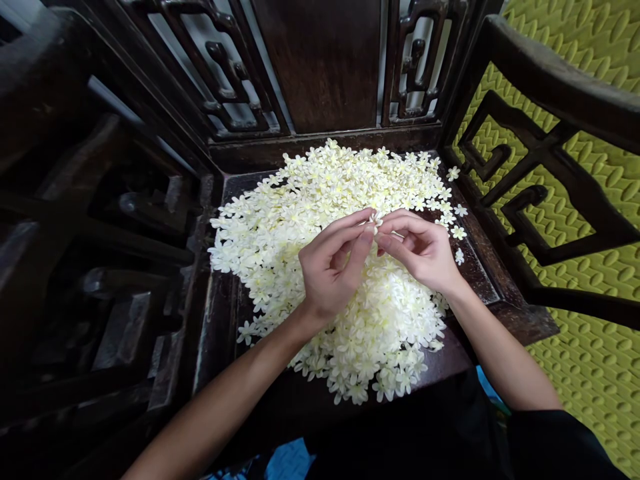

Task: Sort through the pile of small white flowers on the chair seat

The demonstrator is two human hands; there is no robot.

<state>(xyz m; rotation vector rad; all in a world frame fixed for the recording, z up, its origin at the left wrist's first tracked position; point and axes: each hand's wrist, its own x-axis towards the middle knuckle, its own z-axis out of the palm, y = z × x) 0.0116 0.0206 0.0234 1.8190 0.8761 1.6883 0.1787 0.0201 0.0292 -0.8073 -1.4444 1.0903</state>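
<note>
A small white flower [375,220] is held up between the fingertips of both hands. My left hand [334,265] is closed in a pinch on it, thumb and forefinger together. My right hand [419,248] also pinches at the flower from the other side, its other fingers curled; exactly which part each hand grips is too small to tell. Beneath and around the hands lies a broad heap of white, yellow-centred flowers [280,233], spread over the dark wooden chair seat [445,357].
The carved chair back [320,67] rises behind the heap. An openwork armrest [545,157] borders the right side, and dark carved wood [135,267] stands at left. Several loose flowers [458,232] lie near the right edge. A yellow-green textured mat [595,380] covers the floor.
</note>
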